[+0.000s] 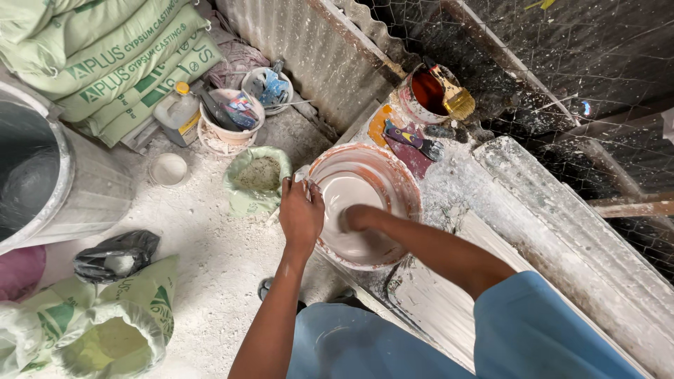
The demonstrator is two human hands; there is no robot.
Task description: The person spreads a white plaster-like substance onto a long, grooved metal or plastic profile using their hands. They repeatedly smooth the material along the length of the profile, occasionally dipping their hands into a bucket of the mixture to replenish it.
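A round orange-rimmed basin [393,175] full of pale wet plaster sits on the edge of a plaster-caked bench [491,210]. My left hand [300,210] grips the basin's near-left rim. My right hand [353,219] is sunk into the white mix, and only the wrist and the back of the hand show. The fingers are hidden under the liquid.
A red-stained tin [421,95] with a wide brush [453,95] and a scraper [411,138] lie behind the basin. On the dusty floor stand an open green sack [256,179], a small white cup [169,168], tubs of tools [232,116], stacked sacks [119,56], a grey drum [49,182].
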